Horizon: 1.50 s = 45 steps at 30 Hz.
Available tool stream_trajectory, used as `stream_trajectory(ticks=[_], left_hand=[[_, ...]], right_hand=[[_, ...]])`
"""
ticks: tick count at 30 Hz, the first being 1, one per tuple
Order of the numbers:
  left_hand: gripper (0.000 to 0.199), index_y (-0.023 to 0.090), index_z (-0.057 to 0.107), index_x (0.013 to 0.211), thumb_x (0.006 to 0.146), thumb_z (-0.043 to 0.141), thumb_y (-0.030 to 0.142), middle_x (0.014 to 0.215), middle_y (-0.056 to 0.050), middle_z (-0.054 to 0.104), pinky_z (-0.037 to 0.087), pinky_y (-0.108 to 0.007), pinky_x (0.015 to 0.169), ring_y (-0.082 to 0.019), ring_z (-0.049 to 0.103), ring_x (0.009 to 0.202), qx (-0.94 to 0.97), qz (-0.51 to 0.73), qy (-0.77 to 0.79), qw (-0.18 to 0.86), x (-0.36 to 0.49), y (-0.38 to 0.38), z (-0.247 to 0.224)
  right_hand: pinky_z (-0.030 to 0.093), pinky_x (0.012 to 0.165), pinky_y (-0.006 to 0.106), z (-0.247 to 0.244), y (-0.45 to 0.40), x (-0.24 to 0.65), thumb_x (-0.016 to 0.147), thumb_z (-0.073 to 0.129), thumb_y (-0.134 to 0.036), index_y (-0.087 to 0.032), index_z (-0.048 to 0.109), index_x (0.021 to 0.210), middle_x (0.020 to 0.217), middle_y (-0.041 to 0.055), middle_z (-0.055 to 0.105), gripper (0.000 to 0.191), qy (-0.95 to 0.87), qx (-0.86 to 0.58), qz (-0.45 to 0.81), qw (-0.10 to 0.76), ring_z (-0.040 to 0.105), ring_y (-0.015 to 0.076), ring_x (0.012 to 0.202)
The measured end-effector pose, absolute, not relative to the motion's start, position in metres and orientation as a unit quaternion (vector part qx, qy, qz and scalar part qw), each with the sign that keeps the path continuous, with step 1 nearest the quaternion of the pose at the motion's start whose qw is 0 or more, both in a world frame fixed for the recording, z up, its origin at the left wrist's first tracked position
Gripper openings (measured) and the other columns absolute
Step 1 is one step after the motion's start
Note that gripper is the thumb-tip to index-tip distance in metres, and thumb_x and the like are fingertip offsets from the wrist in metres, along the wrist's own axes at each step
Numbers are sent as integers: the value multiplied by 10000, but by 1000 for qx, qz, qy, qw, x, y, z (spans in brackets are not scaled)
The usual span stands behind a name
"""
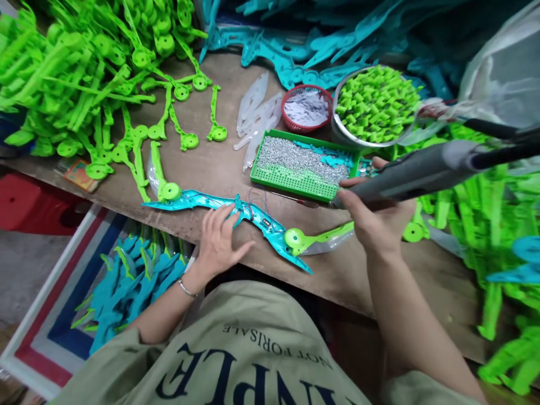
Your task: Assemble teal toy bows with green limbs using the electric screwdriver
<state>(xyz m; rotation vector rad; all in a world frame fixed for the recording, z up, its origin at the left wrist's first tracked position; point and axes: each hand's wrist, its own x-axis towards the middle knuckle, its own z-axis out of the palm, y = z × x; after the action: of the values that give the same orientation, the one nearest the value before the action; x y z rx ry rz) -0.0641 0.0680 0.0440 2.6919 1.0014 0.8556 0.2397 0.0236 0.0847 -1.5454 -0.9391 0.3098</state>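
Bow frame (253,215) in blue lies lengthwise left to right, its middle under the nearer, loosely spread left hand (219,236); the right hand (382,225) grips a grey power screwdriver (422,171).

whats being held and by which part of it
The right hand holds the grey power screwdriver around its front end. The left hand lies over the middle of the blue bow-shaped shell; whether it grips cannot be told.

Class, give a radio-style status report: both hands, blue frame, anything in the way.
Left hand: open on blue frame. Right hand: gripping grey tool. Frame: on table, green arm at each end. Possible snag: thin wires at frame's middle.
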Motion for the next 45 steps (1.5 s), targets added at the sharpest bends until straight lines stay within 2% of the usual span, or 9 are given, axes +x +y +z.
stream_trajectory(ticks=[4,7,14,20,24,28,36,40,45], left_hand=[[539,180,519,1370,918,716,400,1342,-189,628,509,-535,1059,-334,607,1266,912,247,313,99,-85,85,37],[417,185,549,1322,943,691,288,1299,-176,651,538,-517,1035,-308,631,1232,909,271,299,107,-82,83,31],[377,176,572,1298,946,692,237,1224,-157,702,592,-460,969,-273,685,1144,913,299,251,120,-58,55,30],[403,166,594,1299,935,713,289,1200,-162,726,602,-450,946,-281,700,1131,920,285,216,163,-42,28,33],[285,175,628,1265,982,593,194,1182,-125,739,578,-414,933,-251,692,1100,919,273,221,181,-35,30,50],[304,205,683,1156,963,488,74,1197,-106,700,531,-407,893,-252,622,1093,937,221,213,166,-15,53,67],[159,191,698,987,999,540,171,1215,-125,620,472,-411,881,-268,550,1077,986,80,95,115,17,86,72],[151,182,671,951,1012,534,194,1238,-131,631,508,-413,869,-265,586,1099,975,108,95,171,11,90,74],[114,180,647,1057,983,572,137,1314,-142,619,552,-428,964,-239,619,1220,924,196,121,306,2,86,72]], right_hand=[[606,846,452,73,16,229,701,865,-342,-315,504,1266,1043,23,723,671,-419,-640,111,634,727,242,933],[599,900,465,64,-6,216,763,815,-354,-308,454,1342,1159,58,683,684,-411,-673,83,609,704,245,1035],[587,868,465,45,-79,191,916,668,-325,-231,591,1235,1053,92,742,341,-510,-758,93,397,717,261,965],[556,828,436,38,-104,218,962,615,-298,-234,639,1159,1024,94,752,209,-580,-747,38,323,699,263,930],[550,791,413,40,-109,230,977,603,-309,-242,652,1110,972,73,752,156,-596,-739,58,309,694,248,882],[556,802,413,46,-106,226,971,604,-256,-242,657,1082,969,70,750,124,-599,-735,40,316,696,243,892],[569,854,443,62,-104,212,954,599,-188,-262,673,1035,964,63,760,132,-561,-748,6,356,717,246,925],[575,862,443,63,-105,207,948,605,-179,-265,684,1033,955,59,770,144,-555,-745,1,370,727,244,913],[575,852,454,61,-100,200,956,594,-203,-260,697,1002,949,64,773,127,-541,-758,45,361,722,248,903]])
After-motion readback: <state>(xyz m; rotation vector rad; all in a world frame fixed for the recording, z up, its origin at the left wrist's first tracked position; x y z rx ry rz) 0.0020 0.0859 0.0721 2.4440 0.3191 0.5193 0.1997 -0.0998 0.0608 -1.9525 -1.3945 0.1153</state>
